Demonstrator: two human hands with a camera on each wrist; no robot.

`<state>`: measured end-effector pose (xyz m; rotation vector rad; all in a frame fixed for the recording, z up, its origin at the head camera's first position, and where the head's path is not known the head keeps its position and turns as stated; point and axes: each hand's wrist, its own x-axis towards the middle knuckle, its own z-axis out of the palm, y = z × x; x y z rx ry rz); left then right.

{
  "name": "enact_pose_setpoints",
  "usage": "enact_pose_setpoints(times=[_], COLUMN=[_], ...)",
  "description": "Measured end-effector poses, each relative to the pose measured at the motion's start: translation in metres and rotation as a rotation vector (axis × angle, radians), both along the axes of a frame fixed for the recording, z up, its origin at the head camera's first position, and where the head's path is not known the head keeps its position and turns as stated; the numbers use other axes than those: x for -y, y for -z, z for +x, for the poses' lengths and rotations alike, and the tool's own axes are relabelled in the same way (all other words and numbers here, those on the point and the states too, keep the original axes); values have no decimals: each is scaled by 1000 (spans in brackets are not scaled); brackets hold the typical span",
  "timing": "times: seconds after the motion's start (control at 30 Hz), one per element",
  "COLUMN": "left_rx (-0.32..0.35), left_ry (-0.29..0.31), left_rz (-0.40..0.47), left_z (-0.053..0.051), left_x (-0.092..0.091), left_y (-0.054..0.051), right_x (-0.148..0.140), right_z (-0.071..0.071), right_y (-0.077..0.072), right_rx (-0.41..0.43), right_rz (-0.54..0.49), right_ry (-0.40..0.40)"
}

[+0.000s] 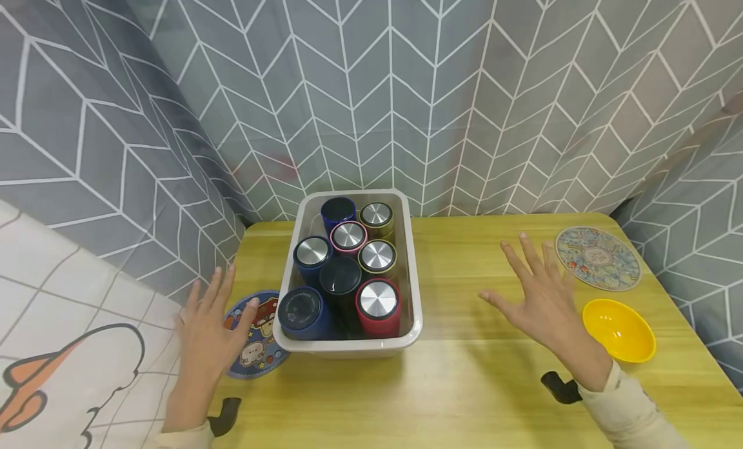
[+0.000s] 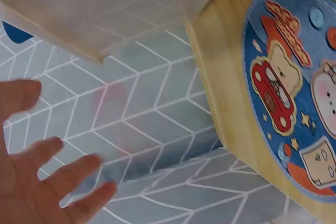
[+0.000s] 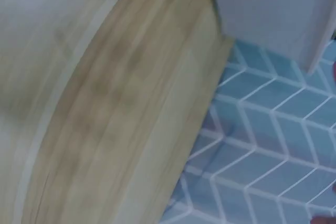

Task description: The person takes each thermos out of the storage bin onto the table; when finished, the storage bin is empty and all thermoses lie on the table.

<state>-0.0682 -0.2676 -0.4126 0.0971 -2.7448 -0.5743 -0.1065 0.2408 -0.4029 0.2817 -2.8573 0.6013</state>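
A white plastic bin (image 1: 360, 353) stands on the wooden table, packed with several upright thermos bottles. Among them are a red thermos (image 1: 390, 325) with a silver lid, a black thermos (image 1: 340, 276) and a blue thermos (image 1: 302, 310) with a dark lid. Left of the bin, my left hand (image 1: 203, 339) hovers with spread fingers beside a round blue cartoon mat (image 1: 267, 365); it holds nothing. My right hand (image 1: 545, 307) is held over the table's right side, fingers spread, touching nothing visible. Only blurred fingertips show at the right wrist view's edge.
A yellow bowl (image 1: 619, 330) sits at the right, close to my right wrist. Behind it lies a round patterned mat (image 1: 600, 259). Grey chevron curtains (image 1: 360, 81) hang behind and beside the wooden table (image 1: 453, 391). A white tiled cloth (image 1: 58, 307) borders the left.
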Motion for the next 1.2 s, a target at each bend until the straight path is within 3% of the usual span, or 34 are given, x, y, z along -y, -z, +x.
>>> enact_pose_setpoints(times=[0.17, 0.27, 0.37, 0.47, 0.53, 0.77, 1.2], left_rx=[-81, 19, 180, 295, 335, 373, 392], left_ry=[22, 104, 181, 200, 197, 234, 269], left_rz=[163, 336, 605, 836, 914, 1022, 1054], left_z=[1, 2, 3, 2, 2, -3, -5], left_x=[-14, -22, -27, -27, -26, -27, -25], left_y=[-1, -4, -9, -12, -13, -10, -10], right_x=[20, 38, 58, 80, 93, 124, 140], right_z=[4, 10, 13, 13, 10, 4, 4], right_y=[-10, -18, -25, -29, -30, -23, -15], right_rx=[15, 78, 153, 246, 301, 411, 380], right_rz=[-165, -297, -458, -589, -642, -736, -713], right_ry=[-157, -236, -332, -417, -460, -527, -544])
